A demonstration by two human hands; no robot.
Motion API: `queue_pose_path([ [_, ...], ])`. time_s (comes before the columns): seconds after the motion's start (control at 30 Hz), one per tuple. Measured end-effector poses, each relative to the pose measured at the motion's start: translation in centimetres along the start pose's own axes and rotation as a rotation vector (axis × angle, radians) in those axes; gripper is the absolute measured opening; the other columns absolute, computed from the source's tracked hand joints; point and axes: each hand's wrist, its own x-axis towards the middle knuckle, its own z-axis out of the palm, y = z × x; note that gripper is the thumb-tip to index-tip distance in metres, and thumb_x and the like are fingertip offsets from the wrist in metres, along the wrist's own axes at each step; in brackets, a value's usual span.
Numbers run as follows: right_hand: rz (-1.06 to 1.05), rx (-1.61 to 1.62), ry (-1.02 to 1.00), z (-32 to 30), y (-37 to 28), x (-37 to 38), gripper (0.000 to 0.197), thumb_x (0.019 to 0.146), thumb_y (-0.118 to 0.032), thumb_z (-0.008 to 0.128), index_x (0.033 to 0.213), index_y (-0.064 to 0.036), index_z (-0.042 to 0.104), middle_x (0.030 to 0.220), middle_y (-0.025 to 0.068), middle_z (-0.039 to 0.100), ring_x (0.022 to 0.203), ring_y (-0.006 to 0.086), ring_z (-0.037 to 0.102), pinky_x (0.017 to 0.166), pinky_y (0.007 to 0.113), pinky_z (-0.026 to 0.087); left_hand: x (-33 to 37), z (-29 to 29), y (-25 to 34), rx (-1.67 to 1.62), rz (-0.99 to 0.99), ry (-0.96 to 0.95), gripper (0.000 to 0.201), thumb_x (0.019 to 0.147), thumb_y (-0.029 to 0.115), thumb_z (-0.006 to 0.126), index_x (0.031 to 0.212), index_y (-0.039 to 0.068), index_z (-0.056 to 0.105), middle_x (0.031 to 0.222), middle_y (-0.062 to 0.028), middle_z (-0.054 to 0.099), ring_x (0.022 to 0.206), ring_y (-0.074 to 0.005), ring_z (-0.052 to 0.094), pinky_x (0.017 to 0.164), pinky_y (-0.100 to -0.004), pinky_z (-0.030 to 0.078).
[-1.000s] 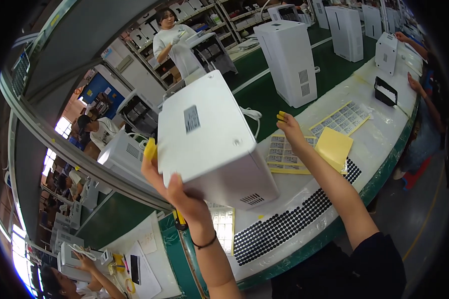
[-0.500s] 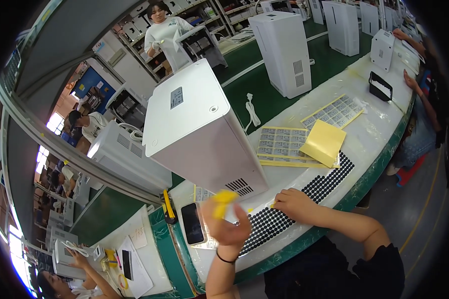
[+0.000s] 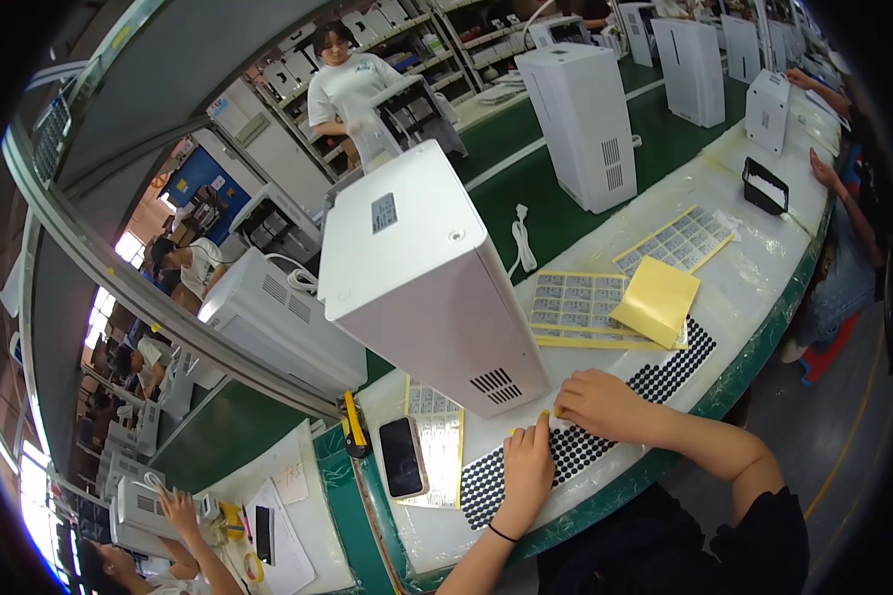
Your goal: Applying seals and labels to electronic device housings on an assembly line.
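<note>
My left hand (image 3: 529, 468) rests over a sheet of small black round pads (image 3: 585, 454), with finger and thumb stretched forward and a little apart. Nothing shows between them. Yellow covers sit on some fingertips. Beside it my right hand (image 3: 605, 405) is closed, its fingers curled down at the sheet's far edge; whatever it pinches, if anything, is hidden. Just beyond both hands a tall white appliance (image 3: 437, 317) stands on the bench, with a slotted vent low on its side and a grey label on top.
A phone (image 3: 402, 458) lies on a label sheet (image 3: 446, 436) at left, near a yellow-handled cutter (image 3: 353, 426). More label sheets (image 3: 575, 297) and a yellow backing sheet (image 3: 657, 297) lie right of the appliance. A black tray (image 3: 765, 186) sits farther right. Co-workers are around.
My left hand has come down from beside the appliance onto the black pads, near my right hand. My right hand stays by the sheet. The whole view has shifted slightly.
</note>
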Motion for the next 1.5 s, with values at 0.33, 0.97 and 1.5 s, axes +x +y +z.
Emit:
queue_pose_path([
  [0.33,-0.169,0.188,0.64,-17.1,-6.0,13.8,0.017,0.079,-0.002,0.07,0.088,0.0008,0.057,0.085,0.0099,0.057,0.08,0.0217,0.056,0.075,0.03,0.045,0.2,0.0,-1.2,-0.306,-0.039,0.069,0.034,0.079,-0.004,0.062,0.113,0.0,0.056,0.091,-0.0175,0.06,0.087,-0.036,0.055,0.078,-0.0417,0.046],
  [0.97,-0.256,0.01,0.488,-17.3,-6.6,16.9,0.011,0.083,-0.003,0.067,0.091,-0.0011,0.059,0.085,0.0088,0.06,0.081,0.022,0.057,0.076,0.032,0.045,-0.1,0.4,-1.7,-0.192,0.084,0.075,0.041,0.076,-0.009,0.054,0.115,0.002,0.057,0.094,-0.0135,0.055,0.089,-0.0322,0.052,0.081,-0.0417,0.043],
  [1.5,-0.361,-0.038,1.033,-11.3,-4.9,16.1,0.016,0.085,0.0,0.066,0.094,-0.0015,0.054,0.088,0.0128,0.06,0.087,0.0298,0.06,0.078,0.036,0.05,-0.3,-1.3,-0.5,-0.227,0.137,0.162,0.043,0.068,-0.014,0.056,0.108,0.0,0.063,0.096,-0.0136,0.056,0.089,-0.0304,0.055,0.078,-0.0371,0.048],
])
